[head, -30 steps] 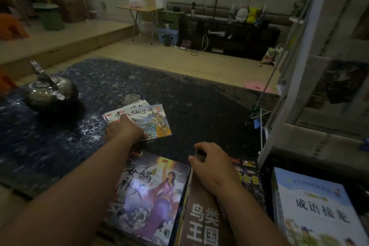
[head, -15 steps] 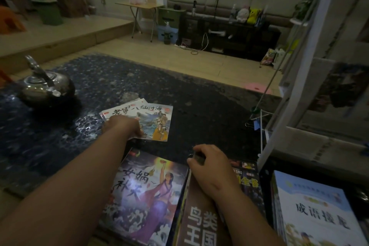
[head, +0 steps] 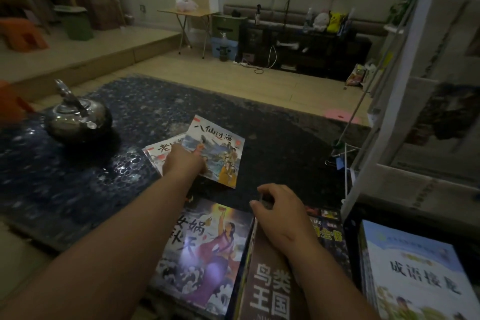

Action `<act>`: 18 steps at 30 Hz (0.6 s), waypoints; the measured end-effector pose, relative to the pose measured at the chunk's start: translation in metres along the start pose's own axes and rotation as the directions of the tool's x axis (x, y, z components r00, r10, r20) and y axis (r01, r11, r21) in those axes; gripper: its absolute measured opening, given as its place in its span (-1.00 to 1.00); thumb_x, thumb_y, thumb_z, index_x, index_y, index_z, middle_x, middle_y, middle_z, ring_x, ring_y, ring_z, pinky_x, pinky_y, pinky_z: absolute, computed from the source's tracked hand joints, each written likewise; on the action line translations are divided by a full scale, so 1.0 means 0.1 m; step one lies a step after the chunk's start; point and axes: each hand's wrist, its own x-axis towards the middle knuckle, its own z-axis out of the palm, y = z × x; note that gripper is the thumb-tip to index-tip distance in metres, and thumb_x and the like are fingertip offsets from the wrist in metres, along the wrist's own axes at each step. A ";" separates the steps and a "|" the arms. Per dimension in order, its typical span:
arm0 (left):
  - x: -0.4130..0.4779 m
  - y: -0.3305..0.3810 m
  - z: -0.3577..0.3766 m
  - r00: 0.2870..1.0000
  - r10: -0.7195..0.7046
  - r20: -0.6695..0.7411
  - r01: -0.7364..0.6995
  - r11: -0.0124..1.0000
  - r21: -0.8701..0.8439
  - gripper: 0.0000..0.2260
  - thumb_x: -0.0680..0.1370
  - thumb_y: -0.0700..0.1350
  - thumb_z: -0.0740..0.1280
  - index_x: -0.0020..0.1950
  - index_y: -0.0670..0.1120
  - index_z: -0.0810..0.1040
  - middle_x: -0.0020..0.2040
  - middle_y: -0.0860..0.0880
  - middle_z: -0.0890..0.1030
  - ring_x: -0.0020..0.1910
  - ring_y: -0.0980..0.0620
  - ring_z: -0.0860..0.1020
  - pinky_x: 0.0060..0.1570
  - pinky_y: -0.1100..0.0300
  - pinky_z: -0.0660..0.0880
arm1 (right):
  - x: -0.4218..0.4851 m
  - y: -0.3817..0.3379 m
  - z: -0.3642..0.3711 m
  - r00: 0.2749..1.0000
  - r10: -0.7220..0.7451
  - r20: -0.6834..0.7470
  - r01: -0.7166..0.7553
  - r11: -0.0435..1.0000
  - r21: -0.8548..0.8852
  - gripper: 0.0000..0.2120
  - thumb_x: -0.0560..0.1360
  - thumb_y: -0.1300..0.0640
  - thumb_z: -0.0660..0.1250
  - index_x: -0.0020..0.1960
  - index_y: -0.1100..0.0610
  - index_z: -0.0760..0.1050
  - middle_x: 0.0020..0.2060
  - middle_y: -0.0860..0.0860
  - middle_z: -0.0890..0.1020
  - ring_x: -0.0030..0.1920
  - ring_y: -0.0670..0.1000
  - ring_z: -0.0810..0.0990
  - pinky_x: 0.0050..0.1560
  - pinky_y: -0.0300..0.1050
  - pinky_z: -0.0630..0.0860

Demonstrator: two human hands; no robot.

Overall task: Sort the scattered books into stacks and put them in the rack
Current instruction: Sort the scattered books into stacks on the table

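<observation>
The left hand (head: 184, 161) reaches out over the dark pebbled table (head: 78, 184) and pinches the near corner of a thin sea-scene book (head: 220, 148), thumb on the cover and fingers (head: 198, 150) curled at its edge, so that the book sits tilted across a second thin book (head: 161, 149) lying just under it. The right hand (head: 279, 213) stays close to the body on a brown book (head: 270, 280). Its fingers are bent, and in this dim light they seem to hook over the book's far edge rather than lie flat on it. A purple-robed cover (head: 205, 249) lies just left of the brown book, a pale blue book (head: 415, 275) lies to the far right, and the white rack (head: 389, 117) stands on the right, so the loose books are near it but none of these is in it yet. The step in hand looks like gathering the two thin books into the near stack. To do it well, the left hand should slide the top book square onto the one beneath, take both together with the thumb above and fingers below, and lift low. That keeps the limp covers from bending and stays clear of the metal kettle (head: 78, 119) to the left. The right hand should hold the stack steady while they land.
</observation>
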 end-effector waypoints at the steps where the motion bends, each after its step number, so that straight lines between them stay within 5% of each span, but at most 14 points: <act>1: -0.01 0.02 -0.02 1.000 0.007 0.018 -0.006 0.998 -0.062 -0.51 0.36 0.16 0.40 0.21 -0.03 0.45 0.04 -0.15 0.62 -0.03 -0.19 0.60 0.04 -0.11 0.58 | -0.01 -0.02 -0.01 1.000 -0.005 -0.005 0.005 1.000 0.005 -0.66 0.55 -0.05 0.32 0.31 -0.03 0.47 0.17 -0.08 0.48 0.17 -0.09 0.47 0.18 -0.19 0.43; 5: -0.29 0.12 -0.18 0.995 0.069 0.070 -0.052 0.975 -0.216 -0.63 0.40 -0.09 0.50 0.14 -0.07 0.47 0.00 -0.09 0.60 -0.03 -0.13 0.58 0.07 -0.05 0.58 | -0.07 -0.09 -0.06 1.000 0.008 0.007 -0.009 0.998 0.069 -0.64 0.55 -0.04 0.32 0.33 -0.03 0.45 0.19 -0.06 0.47 0.13 -0.09 0.47 0.10 -0.22 0.41; 10: -0.52 0.16 -0.39 0.966 0.010 0.259 0.053 0.971 -0.234 -0.29 0.25 -0.33 0.58 0.33 -0.12 0.41 0.16 -0.23 0.58 0.10 -0.26 0.59 0.09 -0.19 0.56 | -0.15 -0.22 -0.07 0.995 0.091 -0.038 -0.071 0.925 0.373 -0.54 0.57 -0.04 0.30 0.43 -0.08 0.31 0.17 -0.05 0.51 0.10 -0.08 0.52 0.02 -0.17 0.42; 13: -0.69 0.11 -0.52 0.922 -0.077 0.380 0.160 0.969 -0.191 -0.30 0.15 -0.36 0.59 0.22 -0.16 0.40 0.07 -0.28 0.59 0.04 -0.29 0.59 0.06 -0.24 0.56 | -0.20 -0.29 -0.08 0.985 0.155 -0.081 -0.094 0.859 0.503 -0.58 0.60 -0.03 0.27 0.42 -0.07 0.28 0.00 -0.10 0.57 -0.09 -0.18 0.54 -0.19 -0.21 0.43; 15: -0.74 0.02 -0.58 0.896 -0.098 0.433 0.182 0.970 -0.158 -0.23 0.04 -0.31 0.58 0.23 -0.20 0.42 0.03 -0.26 0.62 0.03 -0.27 0.61 0.07 -0.25 0.56 | -0.22 -0.31 -0.09 0.979 0.180 -0.097 -0.105 0.849 0.519 -0.61 0.57 0.02 0.32 0.37 -0.03 0.34 -0.04 -0.11 0.59 -0.08 -0.10 0.58 -0.12 -0.09 0.52; 18: -0.83 -0.08 -0.65 0.870 -0.085 0.485 0.147 0.985 -0.091 -0.46 0.24 -0.31 0.58 0.07 -0.09 0.37 0.03 -0.22 0.58 0.06 -0.24 0.60 0.16 -0.19 0.53 | -0.24 -0.31 -0.10 0.972 0.234 -0.033 -0.188 0.848 0.496 -0.66 0.49 0.14 0.43 0.22 -0.02 0.44 -0.06 -0.10 0.58 -0.06 -0.02 0.60 0.02 0.11 0.60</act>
